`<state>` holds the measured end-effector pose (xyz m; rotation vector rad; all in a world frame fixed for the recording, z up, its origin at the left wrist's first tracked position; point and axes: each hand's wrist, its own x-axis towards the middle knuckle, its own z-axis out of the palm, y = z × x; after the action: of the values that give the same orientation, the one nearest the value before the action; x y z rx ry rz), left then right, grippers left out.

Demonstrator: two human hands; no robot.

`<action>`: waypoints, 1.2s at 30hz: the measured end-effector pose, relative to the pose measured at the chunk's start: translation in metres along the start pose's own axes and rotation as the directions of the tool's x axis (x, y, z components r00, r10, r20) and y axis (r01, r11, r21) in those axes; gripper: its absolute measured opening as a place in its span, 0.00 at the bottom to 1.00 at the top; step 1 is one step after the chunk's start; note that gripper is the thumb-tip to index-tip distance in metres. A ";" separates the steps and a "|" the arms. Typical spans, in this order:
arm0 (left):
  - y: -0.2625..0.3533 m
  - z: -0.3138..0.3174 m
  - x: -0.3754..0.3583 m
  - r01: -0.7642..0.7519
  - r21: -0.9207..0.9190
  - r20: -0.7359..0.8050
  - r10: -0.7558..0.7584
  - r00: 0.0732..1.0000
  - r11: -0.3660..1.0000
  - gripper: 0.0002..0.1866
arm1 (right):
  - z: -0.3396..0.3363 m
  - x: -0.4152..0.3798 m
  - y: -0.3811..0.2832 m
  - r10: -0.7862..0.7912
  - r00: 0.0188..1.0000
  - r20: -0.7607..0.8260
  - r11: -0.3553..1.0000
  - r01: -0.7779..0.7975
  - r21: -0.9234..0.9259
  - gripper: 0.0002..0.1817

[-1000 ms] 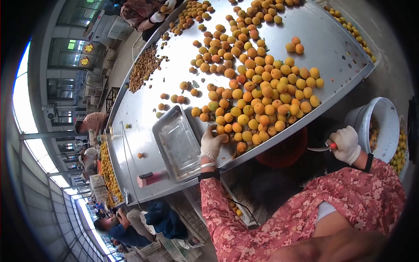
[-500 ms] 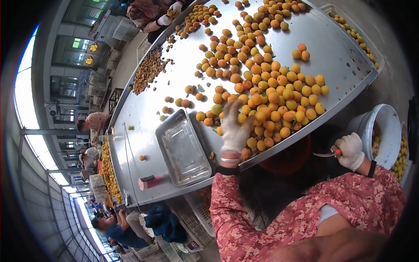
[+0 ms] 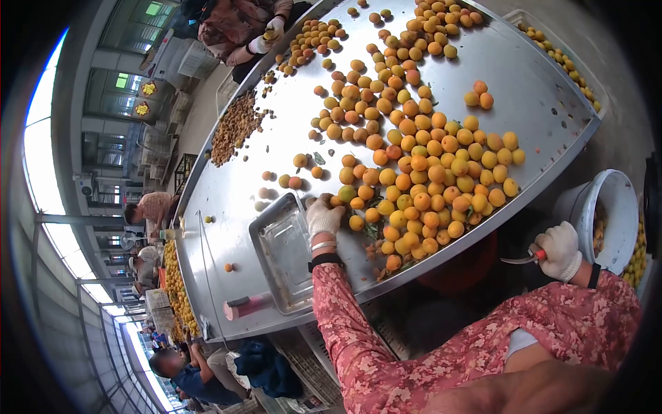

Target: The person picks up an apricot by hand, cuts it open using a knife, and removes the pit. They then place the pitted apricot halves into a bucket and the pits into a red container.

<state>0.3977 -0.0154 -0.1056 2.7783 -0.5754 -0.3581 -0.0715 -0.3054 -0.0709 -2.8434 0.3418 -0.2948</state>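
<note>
My left hand (image 3: 325,218), in a white glove, is at the left edge of the heap of apricots (image 3: 434,200), between them and a metal tray (image 3: 263,238). Its fingers are curled round an apricot (image 3: 336,201), partly hidden by the glove. Over the table's near side, away from the fruit, my right hand (image 3: 560,250), gloved too, grips a small curved knife (image 3: 518,261) by its red handle. The blade points left.
A white bucket (image 3: 612,207) with pieces inside stands by my right hand. On the metal table (image 3: 214,241) lie a pink cylinder (image 3: 248,306) and a pile of brown pits (image 3: 236,131). Across it, a co-worker's gloved hands (image 3: 269,34) hold fruit.
My left hand has moved left and slightly down from the heap to its edge, its spread fingers now curled. My right hand still holds the knife. The view has shifted slightly.
</note>
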 end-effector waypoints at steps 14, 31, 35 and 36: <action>0.163 0.024 -0.087 -0.308 -0.431 -0.059 0.314 0.948 0.848 0.24 | -0.003 -0.003 0.002 0.021 0.998 0.051 1.000 -0.020 -0.018 0.11; 0.077 0.006 0.033 -0.208 -0.160 -0.155 0.183 0.971 0.965 0.31 | -0.001 0.000 0.005 0.029 0.999 -0.020 0.999 -0.028 0.014 0.11; 0.087 0.022 0.042 -0.158 -0.316 -0.082 0.139 0.987 0.936 0.26 | -0.005 0.003 0.005 0.014 1.000 0.022 1.000 -0.014 0.004 0.09; 0.089 0.024 0.042 -0.192 -0.348 -0.082 0.175 0.981 0.917 0.23 | -0.006 0.003 0.005 0.020 0.999 0.026 1.000 -0.020 0.005 0.09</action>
<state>0.3971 -0.1165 -0.1076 2.3585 -0.6792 -0.3153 -0.0707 -0.3119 -0.0660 -2.8340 0.3636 -0.2547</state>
